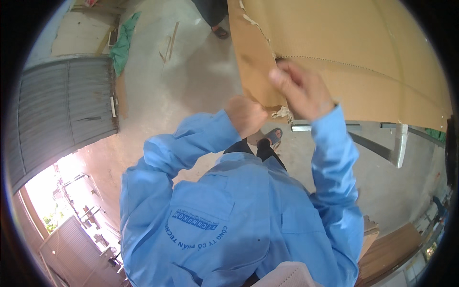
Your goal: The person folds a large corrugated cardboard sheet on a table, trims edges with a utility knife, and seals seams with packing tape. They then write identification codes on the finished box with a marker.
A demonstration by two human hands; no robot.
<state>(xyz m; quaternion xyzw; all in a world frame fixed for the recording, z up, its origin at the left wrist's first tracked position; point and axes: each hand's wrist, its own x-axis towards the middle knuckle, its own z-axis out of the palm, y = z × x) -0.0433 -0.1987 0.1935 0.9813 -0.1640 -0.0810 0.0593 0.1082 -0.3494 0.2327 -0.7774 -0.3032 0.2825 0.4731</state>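
A large brown cardboard sheet [344, 86] fills the upper right of the head view. Its left strip [258, 67] has a ragged, torn edge with pale peeled paper, and a perforated-looking line runs rightward from near my right hand. My left hand [246, 115] is closed in a fist at the strip's lower corner, gripping the cardboard there. Loose torn paper [283, 113] hangs beside that corner. My right hand [305, 91] is over the sheet just right of the tear, its fingers curled and thumb bent in against the cardboard edge; its fingertips are slightly blurred.
Under the sheet is a metal frame with a grey leg [400, 146]. Another person's leg and sandal [220, 32] show at the top. Thin strips [169, 45] lie on the concrete floor. A grey corrugated shutter [67, 112] and green cloth [125, 45] are at left, wooden boards [392, 248] at lower right.
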